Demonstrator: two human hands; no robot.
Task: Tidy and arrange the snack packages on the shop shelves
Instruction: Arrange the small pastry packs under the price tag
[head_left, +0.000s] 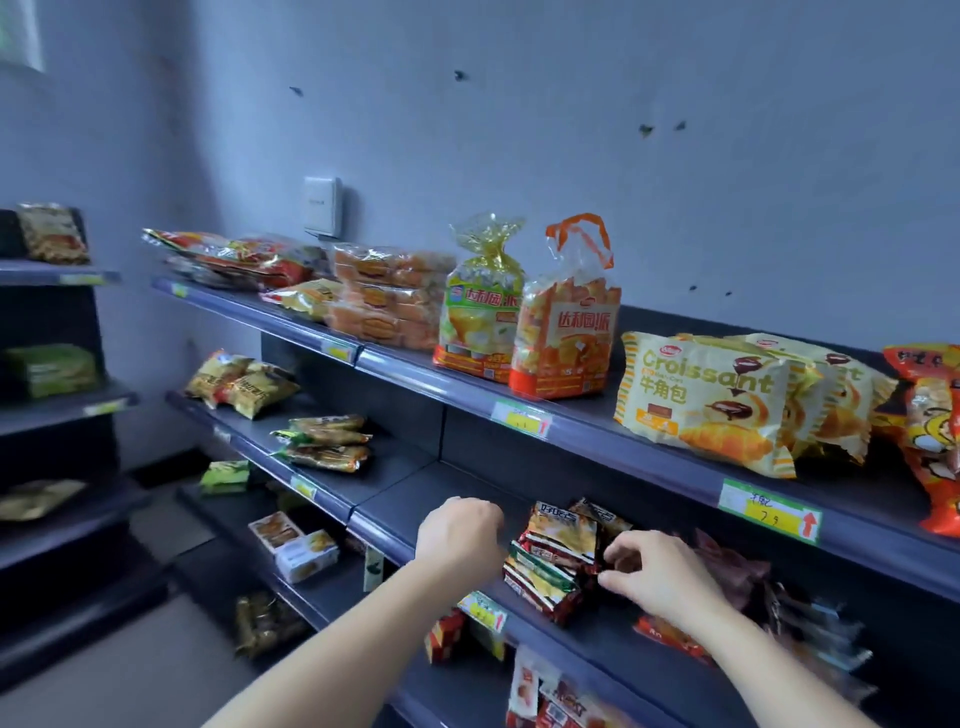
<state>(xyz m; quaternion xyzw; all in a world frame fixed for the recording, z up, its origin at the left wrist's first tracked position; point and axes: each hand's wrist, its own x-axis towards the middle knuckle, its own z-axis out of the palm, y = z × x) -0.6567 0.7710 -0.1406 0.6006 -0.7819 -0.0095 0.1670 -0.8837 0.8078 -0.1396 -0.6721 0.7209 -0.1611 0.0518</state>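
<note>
- Wall: grey-blue, plain, with several small dark marks; it runs behind the whole unit.
- Shelves: dark tiered unit set against the wall, running from the far left corner to the near right; four tiers visible, each with a front rail.
- Side rack: second dark unit at far left, well apart from the hands; a few packs on its tiers, blurred.
- Croissant bags: yellow, on the top tier at right, leaning one behind another.
- Bun packs: orange, stacked in layers on the top tier, left of centre.
- Pie bags: two, upright and side by side on the top tier, between the bun packs and the croissant bags; tops tied.
- Stack: small red, green and yellow snack packs piled flat on the second tier, near its front rail, between the two hands.
- Dark packs: maroon, lying just right of the stack on the same tier, behind the right hand.
- Left hand: back upward, at the stack's left side; fingers bent down and hidden behind the knuckles; whether they hold a pack, I cannot tell.
- Right hand: at the stack's right side; thumb and curled fingers pinch the pack edges there.
- Price tag: green and yellow, red arrow, on the top rail.
- Wall box: white, above the bun packs.
</note>
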